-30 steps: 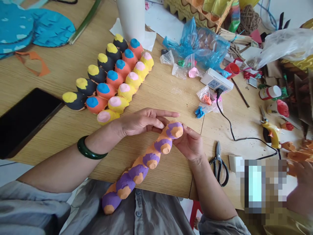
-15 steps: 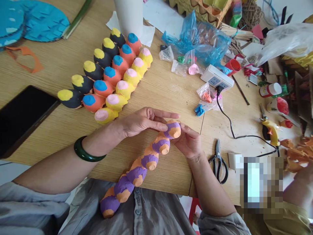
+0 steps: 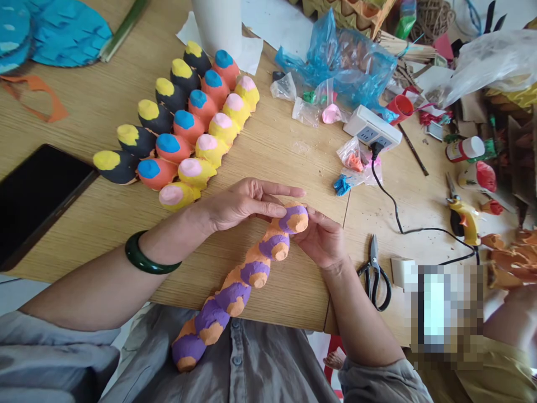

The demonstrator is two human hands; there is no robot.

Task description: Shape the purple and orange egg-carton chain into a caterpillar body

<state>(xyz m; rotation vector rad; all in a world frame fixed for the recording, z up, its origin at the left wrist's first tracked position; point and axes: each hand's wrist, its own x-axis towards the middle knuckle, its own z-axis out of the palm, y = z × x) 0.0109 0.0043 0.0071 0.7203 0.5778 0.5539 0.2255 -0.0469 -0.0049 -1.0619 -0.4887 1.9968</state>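
Observation:
A long strip of egg-tray cups, coated in orange and purple clay, runs slantwise from over the table edge down to the grey shirt. My left hand grips its far end, thumb on the last cup and forefinger stretched out past it. On the other side of that same cup, my right hand pinches it; some fingertips are hidden behind the strip. Beyond my left hand lie three similar strips side by side: a black one with yellow tips, an orange one with blue tips, and a yellow one with pink tips.
Scissors lie right of my right forearm. A power strip trails a black cord towards a yellow glue gun. Small clay bags, a blue plastic bag and a black phone are around. Another person's arm shows at right.
The view has shifted slightly, so the table items sit a little further left and up. Both hands keep their hold on the strip's far end.

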